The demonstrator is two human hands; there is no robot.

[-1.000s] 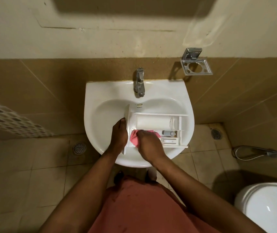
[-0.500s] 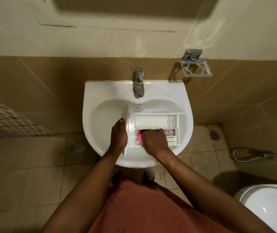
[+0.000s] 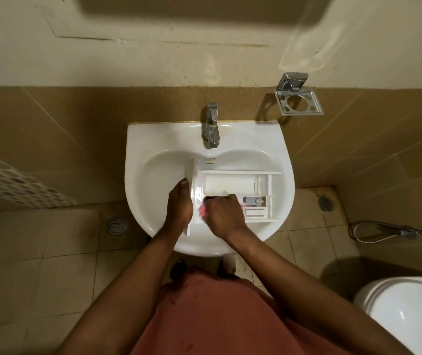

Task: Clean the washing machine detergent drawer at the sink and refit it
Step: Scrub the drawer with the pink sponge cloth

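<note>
The white detergent drawer lies across the basin of the white sink, its front panel to the left. My left hand grips that front panel and steadies the drawer. A pink cloth is bunched in my right hand, which presses it into the near left compartment; most of the cloth is hidden under the fist. A small grey insert shows in the near right compartment.
A chrome tap stands at the sink's back, with no water running. A chrome holder hangs on the tiled wall at the right. A toilet sits at the lower right, a spray hose beside it. Floor drains lie either side.
My right hand with the pink cloth has shifted within the near compartment, curling into a tighter fist that hides more of the cloth. My left hand has stayed on the front panel.
</note>
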